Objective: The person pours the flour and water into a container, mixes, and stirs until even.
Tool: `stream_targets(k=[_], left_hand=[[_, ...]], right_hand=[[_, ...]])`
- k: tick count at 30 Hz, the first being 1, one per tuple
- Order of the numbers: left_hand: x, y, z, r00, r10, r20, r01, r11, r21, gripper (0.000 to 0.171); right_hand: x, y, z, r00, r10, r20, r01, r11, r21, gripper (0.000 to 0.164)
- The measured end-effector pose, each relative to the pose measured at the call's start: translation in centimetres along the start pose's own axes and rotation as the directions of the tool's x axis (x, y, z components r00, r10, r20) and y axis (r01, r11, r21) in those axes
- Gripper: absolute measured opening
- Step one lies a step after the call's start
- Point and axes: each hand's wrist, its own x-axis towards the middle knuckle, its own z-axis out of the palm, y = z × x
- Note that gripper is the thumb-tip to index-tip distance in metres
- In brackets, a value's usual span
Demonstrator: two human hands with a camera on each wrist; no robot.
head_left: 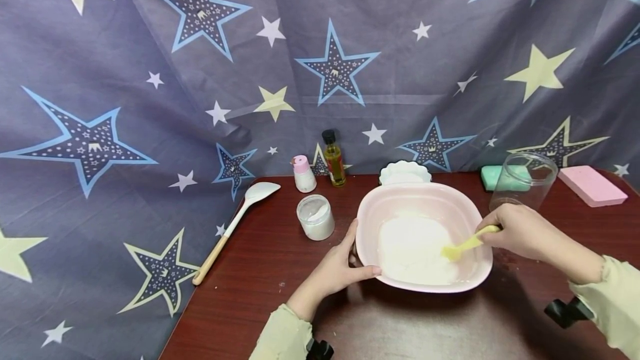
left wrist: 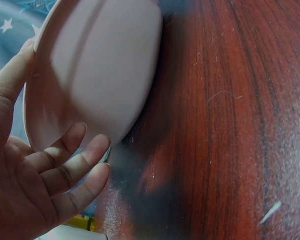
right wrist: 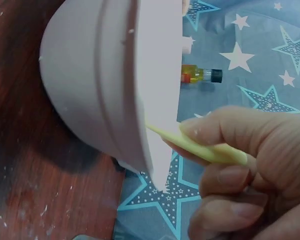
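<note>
A pale pink basin with white, smooth-looking contents stands on the table. My left hand holds its left side, the thumb on the near rim. In the left wrist view, several half-curled fingers lie by the basin's outer wall. Over the basin's right rim, my right hand pinches the handle of a small yellow plastic spoon. Its head dips into the white contents. In the right wrist view, thumb and fingers close on the spoon's handle; the basin wall hides its head.
Left of the basin are a jar of white powder, a pink-capped bottle, an oil bottle and a white ladle. Behind it sits a scalloped white dish. Rightward stand a clear jar, green sponge and pink sponge.
</note>
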Motion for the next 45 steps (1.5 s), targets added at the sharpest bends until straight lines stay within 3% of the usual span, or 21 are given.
stream_targets(k=[11,25,35,45], left_hand=[[0.1,0.0,0.0,1.0,-0.004,-0.003,0.004,1.0,0.011,0.107],[0.0,0.3,0.0,1.0,-0.005,-0.004,0.005,1.0,0.012,0.107],[0.0,0.4,0.1,1.0,-0.002,-0.013,0.003,0.999,0.051,0.107],[0.1,0.3,0.2,1.0,-0.009,-0.011,0.009,1.0,0.003,0.108]], right_hand=[[0.1,-1.1,1.4,0.99,-0.114,0.079,0.101,0.984,0.147,0.003],[2.2,-3.9,4.9,0.974,-0.222,-0.053,0.228,0.95,0.215,0.002],[3.3,-4.7,5.7,0.977,-0.144,-0.159,0.17,0.971,0.166,0.003],[3.5,-3.6,5.0,0.979,-0.099,-0.18,0.116,0.99,0.086,0.008]])
